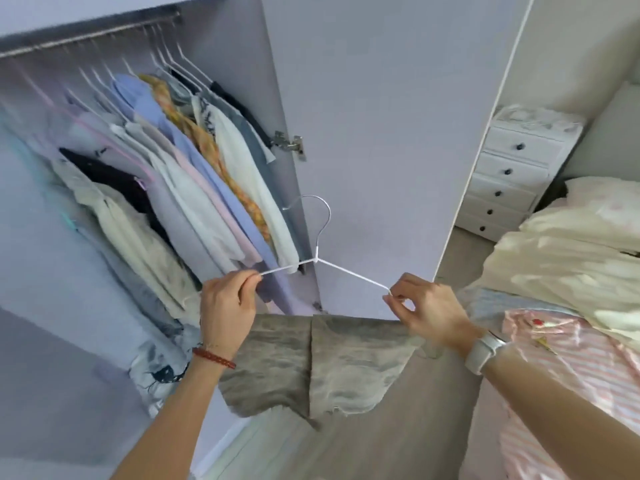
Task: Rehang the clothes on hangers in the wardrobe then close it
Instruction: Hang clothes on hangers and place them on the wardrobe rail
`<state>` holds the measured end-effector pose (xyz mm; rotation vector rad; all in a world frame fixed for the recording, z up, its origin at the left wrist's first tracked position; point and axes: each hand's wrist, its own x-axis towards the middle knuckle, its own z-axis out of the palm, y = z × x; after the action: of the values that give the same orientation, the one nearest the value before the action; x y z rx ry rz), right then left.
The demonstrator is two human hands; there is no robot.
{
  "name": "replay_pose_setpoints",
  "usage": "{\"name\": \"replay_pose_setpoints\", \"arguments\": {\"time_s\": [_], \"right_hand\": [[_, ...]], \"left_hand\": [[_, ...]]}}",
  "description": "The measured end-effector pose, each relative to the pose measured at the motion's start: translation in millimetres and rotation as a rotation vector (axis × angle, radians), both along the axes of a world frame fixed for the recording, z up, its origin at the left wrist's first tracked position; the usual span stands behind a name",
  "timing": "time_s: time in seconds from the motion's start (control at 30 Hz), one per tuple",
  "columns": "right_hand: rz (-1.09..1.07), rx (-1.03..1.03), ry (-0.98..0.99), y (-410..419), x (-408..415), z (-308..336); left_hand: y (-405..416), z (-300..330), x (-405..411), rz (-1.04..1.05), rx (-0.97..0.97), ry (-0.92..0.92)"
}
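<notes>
A white wire hanger (322, 251) is held up in front of the open wardrobe, hook upward. My left hand (227, 308) pinches its left arm and my right hand (424, 308) pinches its right arm. A grey-brown garment (311, 365) hangs below the hanger between my hands, its lower bar hidden behind them. Inside the wardrobe, a rail (86, 36) carries several hung clothes (194, 168) in white, blue, pink, orange and black. The wardrobe door (381, 133) stands open on the right.
A bed on the right holds a cream blanket (571, 258) and a pink striped cloth (568, 358). A white chest of drawers (516, 174) stands behind the door. Wooden floor (398, 438) shows below. A patterned white cloth (156, 368) sits low in the wardrobe.
</notes>
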<state>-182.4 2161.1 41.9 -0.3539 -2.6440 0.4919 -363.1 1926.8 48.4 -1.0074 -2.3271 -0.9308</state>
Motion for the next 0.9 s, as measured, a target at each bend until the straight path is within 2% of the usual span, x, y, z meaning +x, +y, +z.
{"name": "replay_pose_setpoints", "arguments": {"time_s": [0.13, 0.23, 0.33, 0.5, 0.7, 0.83, 0.9], "right_hand": [[0.217, -0.032, -0.051, -50, -55, 10], [0.432, -0.045, -0.06, -83, -96, 25], [0.582, -0.09, -0.049, -113, -133, 40], [0.739, -0.486, -0.069, -161, -184, 61], [0.797, -0.589, -0.062, -209, -237, 58], [0.808, -0.622, -0.013, -242, -263, 57], [0.816, -0.606, 0.021, -260, -277, 63]], "left_hand": [[-70, 1, -21, 0.27, 0.081, 0.087], [-105, 8, -36, 0.483, 0.113, 0.008], [-134, 22, -56, 0.612, 0.11, -0.022], [-176, 46, -75, 0.804, 0.123, -0.089], [-196, 55, -59, 0.958, 0.241, -0.117], [-205, 76, -54, 1.014, 0.289, -0.031], [-212, 95, -60, 1.013, 0.283, 0.073]]}}
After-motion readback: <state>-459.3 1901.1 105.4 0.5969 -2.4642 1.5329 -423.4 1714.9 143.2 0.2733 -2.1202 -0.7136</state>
